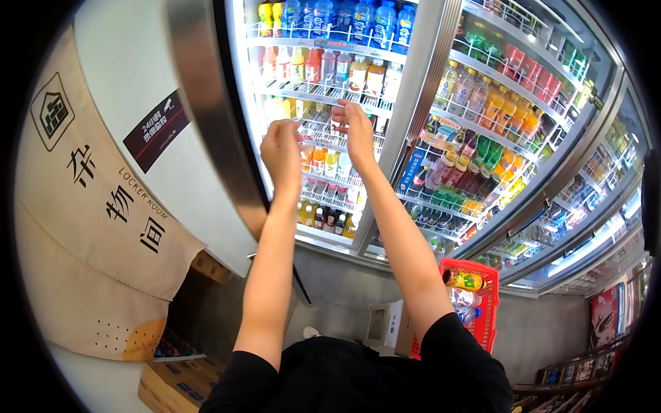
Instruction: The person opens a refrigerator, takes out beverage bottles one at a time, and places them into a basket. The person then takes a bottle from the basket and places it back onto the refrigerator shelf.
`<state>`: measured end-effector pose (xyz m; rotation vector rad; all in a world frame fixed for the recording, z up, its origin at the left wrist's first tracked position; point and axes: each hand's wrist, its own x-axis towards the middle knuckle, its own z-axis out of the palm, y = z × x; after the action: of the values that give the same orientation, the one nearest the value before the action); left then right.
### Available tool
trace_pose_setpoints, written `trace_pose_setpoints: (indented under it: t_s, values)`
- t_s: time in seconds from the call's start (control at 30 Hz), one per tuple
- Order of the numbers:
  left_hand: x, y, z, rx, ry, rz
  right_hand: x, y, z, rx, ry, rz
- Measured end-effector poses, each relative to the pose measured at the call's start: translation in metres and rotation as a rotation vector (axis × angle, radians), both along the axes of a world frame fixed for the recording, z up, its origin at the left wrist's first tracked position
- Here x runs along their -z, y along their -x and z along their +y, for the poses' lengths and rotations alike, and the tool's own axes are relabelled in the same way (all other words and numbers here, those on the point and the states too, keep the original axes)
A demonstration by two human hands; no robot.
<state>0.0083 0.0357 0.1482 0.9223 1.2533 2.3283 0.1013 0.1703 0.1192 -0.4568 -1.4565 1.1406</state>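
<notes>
Both arms reach forward to the lit drinks fridge. My left hand [281,148] is raised before the middle shelves, its fingers bent and partly hidden behind the back of the hand; what it holds, if anything, does not show. To its right, my right hand [356,134] is up with fingers apart, and nothing shows in it. The two hands are apart. Behind them stands a wire shelf [320,129] with yellow bottles [279,108] at its left. Orange bottles [318,158] stand on the shelf below, and blue bottles [361,24] fill the top.
A red basket [490,303] with bottles sits on the floor at right. Closed glass doors [509,124] run along the right. A beige curtain [89,227] hangs at left, above cardboard boxes [172,385]. A white box [385,323] stands on the floor.
</notes>
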Motion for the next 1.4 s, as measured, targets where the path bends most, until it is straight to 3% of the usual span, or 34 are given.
trace_pose_setpoints:
  t_s: [0.2,0.47,0.9,1.1,1.4]
  values:
    - [-0.007,0.071,-0.026,-0.115,0.177,0.035,-0.014,0.015,0.013,-0.033,-0.014,-0.002]
    - [-0.018,0.108,0.079,0.165,0.273,0.213,-0.033,0.034,0.053,-0.038,-0.050,0.007]
    - [-0.059,0.141,0.233,0.323,0.241,0.335,-0.054,0.054,0.184,-0.056,-0.091,-0.051]
    - [-0.078,0.169,0.301,0.123,0.223,0.444,-0.081,0.054,0.250,-0.019,-0.149,-0.060]
    - [-0.072,0.201,0.353,-0.047,0.285,0.668,-0.074,0.092,0.302,-0.037,-0.142,-0.062]
